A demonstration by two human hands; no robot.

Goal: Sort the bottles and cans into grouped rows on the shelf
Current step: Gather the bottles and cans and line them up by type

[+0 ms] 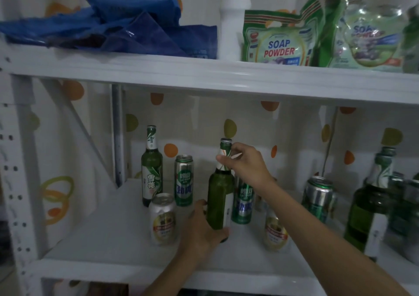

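A green bottle (220,202) is held nearly upright over the middle of the shelf (108,234), just in front of a green can (243,202) and between a silver can (162,221) and a second silver can (275,230). Its lower body is gripped by the left hand (201,227), whose fingers are curled round and under the base. Its neck is pinched just below the cap by the right hand (247,164). Whether the base rests on the board cannot be told, as it is hidden by the left hand.

The bottle is judged to be glass: stiff, smooth, probably slippery, and easily broken if it is dropped or knocked against its neighbours. Whether it is full cannot be told; if it is, most of the weight is to be expected low down. The load is therefore best carried at the body, as now, with the neck used only for steadying.

A back bottle (151,168) of the same kind is seen at the rear, beside another green can (184,181). A place next to it is judged the likely spot.
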